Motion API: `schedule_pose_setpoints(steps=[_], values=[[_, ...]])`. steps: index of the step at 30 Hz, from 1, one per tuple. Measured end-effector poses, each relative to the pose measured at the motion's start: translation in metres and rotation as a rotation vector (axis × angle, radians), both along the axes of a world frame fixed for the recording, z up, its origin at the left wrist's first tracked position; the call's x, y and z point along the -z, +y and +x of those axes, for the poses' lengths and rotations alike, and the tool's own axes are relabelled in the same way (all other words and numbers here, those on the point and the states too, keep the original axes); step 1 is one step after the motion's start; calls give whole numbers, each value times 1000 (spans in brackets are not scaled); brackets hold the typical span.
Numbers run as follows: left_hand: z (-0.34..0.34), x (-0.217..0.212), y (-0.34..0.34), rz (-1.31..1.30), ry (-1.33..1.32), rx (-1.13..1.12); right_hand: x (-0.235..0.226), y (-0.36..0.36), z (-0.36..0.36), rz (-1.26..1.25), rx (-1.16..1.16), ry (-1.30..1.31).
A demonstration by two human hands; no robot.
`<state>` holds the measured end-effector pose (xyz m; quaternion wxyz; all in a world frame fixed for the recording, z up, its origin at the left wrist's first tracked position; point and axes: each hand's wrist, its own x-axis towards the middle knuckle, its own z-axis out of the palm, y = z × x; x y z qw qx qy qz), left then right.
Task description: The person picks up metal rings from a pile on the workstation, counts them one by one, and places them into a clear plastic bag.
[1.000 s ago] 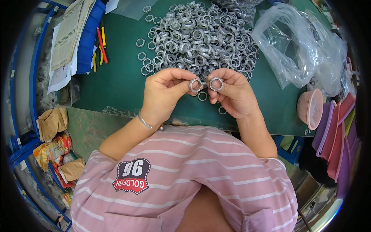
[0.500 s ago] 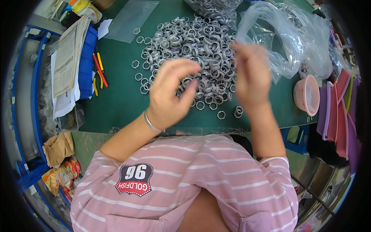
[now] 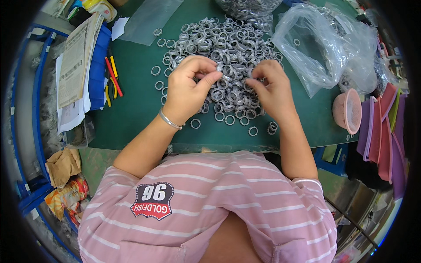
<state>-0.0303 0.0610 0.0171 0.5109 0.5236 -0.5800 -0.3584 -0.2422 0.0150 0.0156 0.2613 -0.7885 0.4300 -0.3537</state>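
A large heap of grey metal rings [image 3: 232,48] with notched edges lies in front of me, several of them strewn around its near and left sides. Over the left part of the heap, my left hand [image 3: 189,85] is closed, its thumb and forefinger pinching a ring [image 3: 219,68] at the tips. On the heap's right side, my right hand [image 3: 275,87] is curled, thumb and fingertips closed at another ring [image 3: 248,85], partly hidden by the fingers.
Clear plastic bags [image 3: 307,52] lie at the right, with a pink basket [image 3: 341,109] nearer me. Pliers with red and yellow handles [image 3: 113,76] lie beside a blue bin [image 3: 101,65] with papers at the left. A filled bag [image 3: 250,8] stands behind the heap.
My right hand has come inward and down from the heap's right edge to its rings. My left hand has shifted slightly, its fingertips now together on a ring. A ring now shows by the clear bag.
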Motion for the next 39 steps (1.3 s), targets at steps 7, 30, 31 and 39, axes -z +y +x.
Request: schedule_pose_setpoints(steps=[7,30,31,39], values=[[1,-7,8,502,915,100,-14,15,12,828,-98,-845],[-17,6,-32,-296,-724,2,-5,-12,16,-55,-79,200],[-16,5,-34,-281,-727,19,-2,-12,17,-70,-58,239],[-7,-7,-29,31,-357,11,-8,-8,9,594,22,-567]])
